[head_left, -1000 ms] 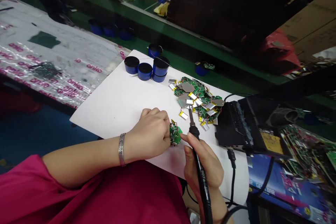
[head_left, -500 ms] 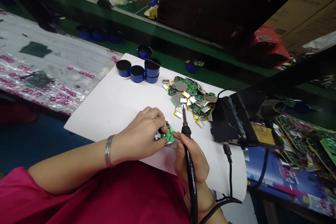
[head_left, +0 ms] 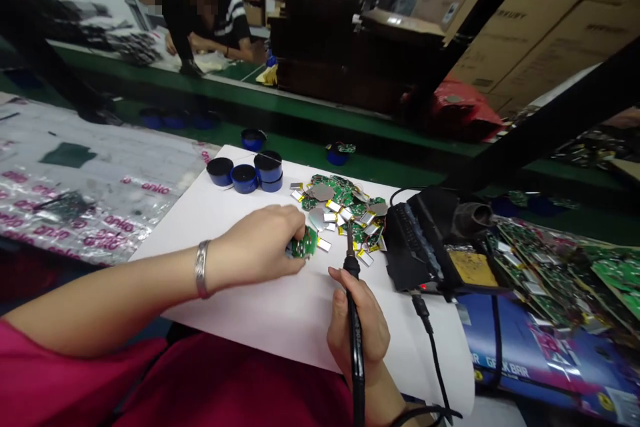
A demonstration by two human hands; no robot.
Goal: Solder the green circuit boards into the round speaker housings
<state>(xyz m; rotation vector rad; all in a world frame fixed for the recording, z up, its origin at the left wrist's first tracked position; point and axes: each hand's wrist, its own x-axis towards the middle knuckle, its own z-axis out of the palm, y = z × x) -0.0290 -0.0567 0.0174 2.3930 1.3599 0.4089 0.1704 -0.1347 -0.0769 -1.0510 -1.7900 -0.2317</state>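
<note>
My left hand (head_left: 260, 243) is closed around a small round green circuit board (head_left: 303, 245) and holds it just above the white sheet (head_left: 240, 213), close to the pile. My right hand (head_left: 357, 330) grips a black soldering iron (head_left: 353, 320) like a pen, its tip pointing up toward the pile of green circuit boards and small silver batteries (head_left: 343, 208). The iron's tip is apart from the held board, a little to its right.
Several blue cylindrical shells (head_left: 247, 172) stand at the sheet's far edge. A black soldering station (head_left: 430, 240) with a cable sits to the right, with more boards (head_left: 560, 267) beyond it. Printed plastic film (head_left: 75, 193) lies left. Another person (head_left: 210, 20) works across the green belt.
My left hand has carried the round board forward, away from the soldering iron and toward the pile. The head camera has tilted up, showing more of the room.
</note>
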